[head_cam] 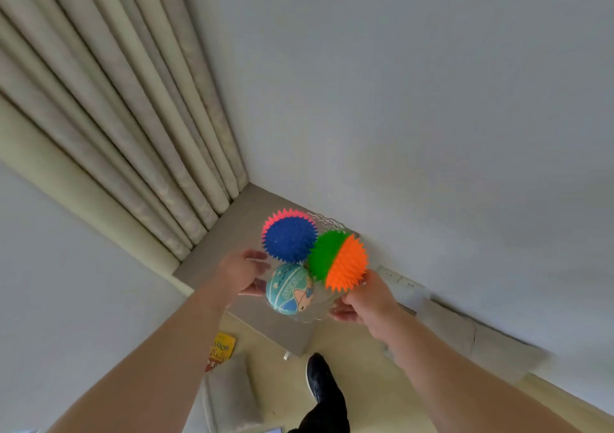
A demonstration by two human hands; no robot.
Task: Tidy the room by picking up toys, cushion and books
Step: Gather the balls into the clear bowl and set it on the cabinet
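A clear glass bowl [327, 221] holds three toy balls: a blue and pink spiky ball [288, 237], a green and orange spiky ball [339, 261], and a smooth teal cartoon ball [288, 289]. My left hand [244, 271] grips the bowl's left rim and my right hand [367, 299] grips its right rim. The bowl sits over a grey side table [232, 230] in the room's corner; I cannot tell whether it rests on the top. A grey cushion [229, 394] and a yellow book [221, 349] lie on the floor below.
Beige curtains [116, 117] hang at the left, and a white wall [415, 100] meets them at the corner. A wall socket [398, 278] sits right of the bowl. My black shoe [320, 377] stands on the pale floor near the table's front corner.
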